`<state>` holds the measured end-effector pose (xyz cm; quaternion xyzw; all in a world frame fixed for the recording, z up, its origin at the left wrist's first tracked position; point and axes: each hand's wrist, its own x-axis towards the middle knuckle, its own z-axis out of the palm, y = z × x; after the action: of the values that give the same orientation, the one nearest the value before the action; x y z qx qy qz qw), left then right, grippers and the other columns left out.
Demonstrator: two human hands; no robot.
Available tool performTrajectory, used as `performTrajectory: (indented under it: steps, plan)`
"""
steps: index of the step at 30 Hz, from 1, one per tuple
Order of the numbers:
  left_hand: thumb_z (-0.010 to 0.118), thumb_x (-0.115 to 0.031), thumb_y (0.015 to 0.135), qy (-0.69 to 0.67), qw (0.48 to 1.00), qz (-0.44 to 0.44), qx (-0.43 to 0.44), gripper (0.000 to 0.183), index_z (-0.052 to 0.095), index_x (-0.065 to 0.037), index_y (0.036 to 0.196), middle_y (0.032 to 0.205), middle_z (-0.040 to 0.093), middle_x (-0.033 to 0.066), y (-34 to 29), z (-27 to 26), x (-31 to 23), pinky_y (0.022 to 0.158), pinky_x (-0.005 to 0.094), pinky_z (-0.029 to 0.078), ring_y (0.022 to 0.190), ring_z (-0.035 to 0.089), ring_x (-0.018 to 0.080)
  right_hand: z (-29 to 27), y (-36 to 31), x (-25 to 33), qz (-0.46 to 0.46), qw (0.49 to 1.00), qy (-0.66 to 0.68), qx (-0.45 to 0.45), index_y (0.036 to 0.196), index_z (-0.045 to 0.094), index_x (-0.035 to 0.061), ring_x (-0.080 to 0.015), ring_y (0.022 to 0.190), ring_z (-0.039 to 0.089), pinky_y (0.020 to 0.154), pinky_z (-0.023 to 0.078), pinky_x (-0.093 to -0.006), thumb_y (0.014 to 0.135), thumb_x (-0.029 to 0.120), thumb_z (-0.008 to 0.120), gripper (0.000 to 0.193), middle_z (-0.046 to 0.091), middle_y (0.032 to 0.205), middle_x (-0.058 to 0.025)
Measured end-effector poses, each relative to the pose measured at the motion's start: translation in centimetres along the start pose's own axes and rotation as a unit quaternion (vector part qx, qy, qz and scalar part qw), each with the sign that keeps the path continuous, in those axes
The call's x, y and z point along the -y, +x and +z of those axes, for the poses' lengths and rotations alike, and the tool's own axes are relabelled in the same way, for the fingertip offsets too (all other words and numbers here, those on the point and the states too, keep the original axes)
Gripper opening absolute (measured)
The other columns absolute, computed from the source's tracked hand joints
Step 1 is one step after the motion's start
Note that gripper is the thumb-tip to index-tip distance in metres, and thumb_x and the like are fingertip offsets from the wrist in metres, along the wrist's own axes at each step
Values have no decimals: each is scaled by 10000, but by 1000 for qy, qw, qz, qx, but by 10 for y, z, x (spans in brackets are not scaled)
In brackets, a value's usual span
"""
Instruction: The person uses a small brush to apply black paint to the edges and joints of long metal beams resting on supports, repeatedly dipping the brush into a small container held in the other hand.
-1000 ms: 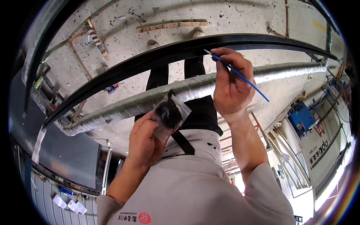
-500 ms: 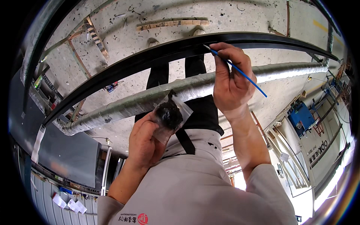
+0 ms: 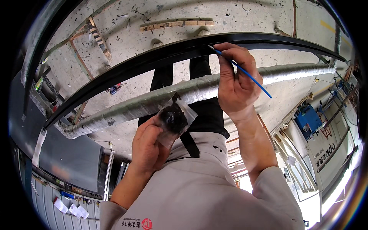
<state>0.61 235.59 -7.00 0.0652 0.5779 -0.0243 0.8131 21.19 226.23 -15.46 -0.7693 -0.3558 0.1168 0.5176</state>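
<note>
A thin blue paintbrush (image 3: 251,78) is pinched in my right hand (image 3: 241,82), its pale tip pointing left at the long black bar (image 3: 153,55). The tip lies over the bar's face; whether it touches cannot be told. My left hand (image 3: 147,143) is closed on a clear plastic bag (image 3: 189,114) with a glossy black paste-like mass (image 3: 172,119) on it. Hand and bag are in front of my body, nearer than the bar. The underside of the bag is hidden by my fingers.
Between me and the black bar runs a plastic-wrapped support beam (image 3: 126,111). Dark panels (image 3: 73,161) stand at the left. A wooden strip (image 3: 176,25) lies on the speckled floor (image 3: 245,19). At the right are a blue machine (image 3: 308,119) and white frames (image 3: 293,155).
My right hand and the paintbrush have shifted very slightly left, the tip staying over the black bar. The left hand with the bag has hardly moved.
</note>
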Motion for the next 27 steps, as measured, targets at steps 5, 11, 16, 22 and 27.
performTrajectory:
  steps: [5, 11, 16, 22, 27]
  plan:
    - [389, -56, 829, 3, 1000, 5, 10, 466, 542, 105, 1240, 1241, 608, 206, -2, 1, -1, 1060, 536, 446, 1185, 588, 327, -3, 0, 0, 9, 1000, -10, -10, 979, 595, -28, -277, 845, 663, 767, 532, -309, 842, -139, 632, 180, 687, 970, -173]
    - [374, -51, 833, 0, 1000, 8, 12, 471, 538, 108, 1244, 1245, 605, 210, -2, 1, 1, 1056, 535, 448, 1188, 585, 329, 1, 0, 0, -3, 1000, 2, -2, 972, 600, -27, -276, 843, 664, 770, 532, -311, 839, -147, 625, 181, 686, 963, -170]
    - [357, -32, 836, -10, 1000, 7, 22, 491, 514, 130, 1271, 1252, 601, 216, -3, 0, 0, 1063, 478, 449, 1186, 585, 318, -11, -2, -3, 32, 999, -15, -35, 989, 590, -31, -272, 858, 667, 788, 529, -315, 838, -160, 613, 200, 683, 975, -184]
    - [344, -20, 835, -10, 999, 3, 39, 520, 487, 145, 1306, 1266, 595, 217, -3, -3, 1, 1077, 437, 440, 1195, 580, 302, -19, -2, -2, 35, 999, -16, -20, 993, 584, -40, -269, 875, 667, 796, 525, -308, 845, -165, 601, 195, 681, 977, -188]
    - [346, -22, 825, -5, 1000, 6, 30, 533, 482, 142, 1313, 1270, 592, 216, -2, 4, 2, 1081, 444, 436, 1201, 577, 305, -21, 3, 0, 37, 999, -34, -6, 984, 583, -51, -262, 879, 668, 801, 525, -303, 849, -164, 598, 177, 680, 973, -182]
